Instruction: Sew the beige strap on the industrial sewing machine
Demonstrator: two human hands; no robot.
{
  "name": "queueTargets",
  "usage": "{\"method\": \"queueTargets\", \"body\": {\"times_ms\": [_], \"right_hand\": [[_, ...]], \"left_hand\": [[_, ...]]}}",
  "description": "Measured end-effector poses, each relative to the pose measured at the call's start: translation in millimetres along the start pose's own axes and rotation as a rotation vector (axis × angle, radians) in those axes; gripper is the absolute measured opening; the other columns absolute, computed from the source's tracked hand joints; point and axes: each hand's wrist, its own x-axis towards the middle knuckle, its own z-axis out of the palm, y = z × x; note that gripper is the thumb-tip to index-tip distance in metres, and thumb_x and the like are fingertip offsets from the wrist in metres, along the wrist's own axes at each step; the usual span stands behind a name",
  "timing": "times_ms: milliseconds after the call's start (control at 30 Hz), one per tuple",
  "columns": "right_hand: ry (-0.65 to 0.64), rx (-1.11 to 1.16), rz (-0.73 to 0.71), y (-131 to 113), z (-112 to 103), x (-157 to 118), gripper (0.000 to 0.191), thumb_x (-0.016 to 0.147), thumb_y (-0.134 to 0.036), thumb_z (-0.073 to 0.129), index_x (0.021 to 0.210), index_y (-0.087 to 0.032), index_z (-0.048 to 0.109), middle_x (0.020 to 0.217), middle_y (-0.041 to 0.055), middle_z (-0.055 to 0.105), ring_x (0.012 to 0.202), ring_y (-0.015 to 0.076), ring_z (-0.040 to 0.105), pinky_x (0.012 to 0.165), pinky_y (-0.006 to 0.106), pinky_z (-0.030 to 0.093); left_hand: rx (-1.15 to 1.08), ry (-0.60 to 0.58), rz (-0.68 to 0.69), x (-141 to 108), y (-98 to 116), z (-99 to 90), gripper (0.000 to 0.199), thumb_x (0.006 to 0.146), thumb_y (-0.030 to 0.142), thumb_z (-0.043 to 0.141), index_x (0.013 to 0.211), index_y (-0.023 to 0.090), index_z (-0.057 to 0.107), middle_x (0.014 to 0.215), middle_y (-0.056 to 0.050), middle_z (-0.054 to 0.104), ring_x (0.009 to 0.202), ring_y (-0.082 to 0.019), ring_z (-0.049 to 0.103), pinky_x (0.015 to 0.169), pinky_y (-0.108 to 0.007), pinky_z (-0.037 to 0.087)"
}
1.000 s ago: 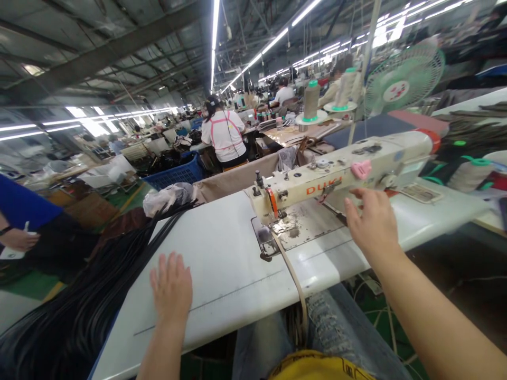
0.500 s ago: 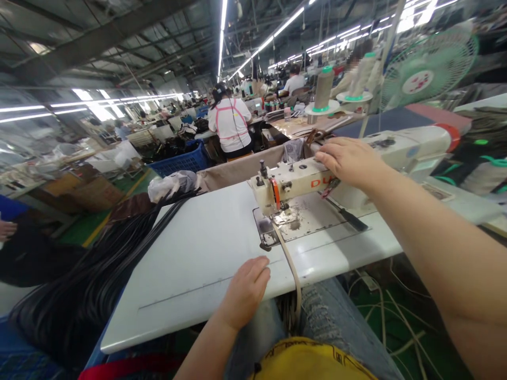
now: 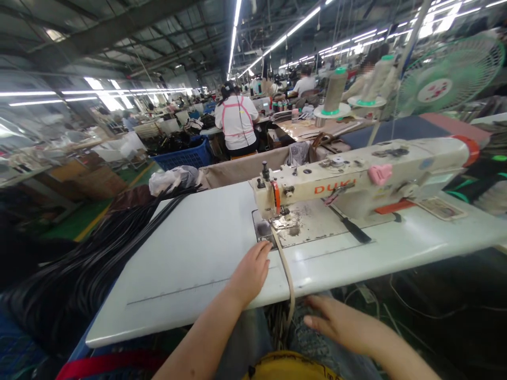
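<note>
A beige strap [image 3: 285,269] runs from under the presser foot of the sewing machine [image 3: 312,184], across the white table, and over its front edge to a bunch of straps [image 3: 277,324] at my lap. My left hand [image 3: 250,272] lies on the tabletop just left of the strap, fingers stretched toward the needle plate; no hold on the strap shows. Below the front edge, my right hand [image 3: 336,323] is over my jeans, to the right of the hanging strap. Its thumb and fingers are apart with nothing between them.
A black-handled tool [image 3: 354,230] lies on the machine bed. Long black strips [image 3: 99,253] drape past the left side of the white table [image 3: 190,243]. Behind stand thread cones [image 3: 336,92], a green fan [image 3: 451,79] and a blue basket [image 3: 186,154]. A co-worker [image 3: 237,121] sits beyond.
My right hand has left the top of the machine and come down below the table's front edge. My left hand has slid slightly forward toward the needle plate.
</note>
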Motion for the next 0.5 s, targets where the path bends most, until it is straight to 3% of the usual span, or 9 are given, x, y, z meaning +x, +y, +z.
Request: {"method": "queueTargets", "body": {"times_ms": [67,167,300,400,500], "right_hand": [[0.094,0.118,0.032,15,25,2,0.067,0.087,-0.077,0.071,0.123,-0.021,0.076,0.130,0.0160,0.075,0.126,0.0395,0.066,0.112,0.053,0.050],[-0.011,0.352,0.000,15,43,5,0.066,0.091,-0.081,0.064,0.108,-0.019,0.077,0.113,0.0127,0.078,0.114,0.0341,0.070,0.106,0.049,0.052],[-0.196,0.560,-0.057,6,41,-1,0.063,0.096,-0.078,0.060,0.083,-0.018,0.070,0.085,0.0084,0.073,0.087,0.0245,0.070,0.088,0.039,0.053],[-0.270,0.597,-0.075,5,37,-9,0.063,0.091,-0.081,0.066,0.080,-0.019,0.066,0.079,0.0068,0.069,0.081,0.0215,0.067,0.080,0.034,0.051],[-0.260,0.557,-0.051,1,36,-17,0.061,0.085,-0.082,0.073,0.082,-0.021,0.066,0.077,0.0025,0.063,0.077,0.0191,0.061,0.075,0.030,0.050]], "left_hand": [[-0.020,-0.006,0.008,14,3,4.9,0.049,0.105,0.017,0.046,0.152,0.006,0.051,0.158,-0.023,0.056,0.150,-0.033,0.054,0.130,-0.056,0.045],[-0.006,-0.013,-0.003,31,6,11.4,0.051,0.101,0.016,0.050,0.150,0.003,0.053,0.157,-0.025,0.056,0.148,-0.035,0.056,0.129,-0.056,0.045],[0.035,-0.004,-0.034,36,11,15.5,0.056,0.093,0.015,0.056,0.148,0.004,0.055,0.155,-0.024,0.058,0.144,-0.035,0.058,0.128,-0.054,0.048],[0.056,0.017,-0.033,35,14,15.6,0.061,0.088,0.014,0.059,0.148,0.005,0.055,0.155,-0.023,0.058,0.144,-0.035,0.057,0.128,-0.051,0.047],[0.120,0.025,-0.027,37,17,13.7,0.058,0.088,0.015,0.062,0.146,0.008,0.056,0.153,-0.021,0.059,0.139,-0.032,0.060,0.125,-0.046,0.050]]}}
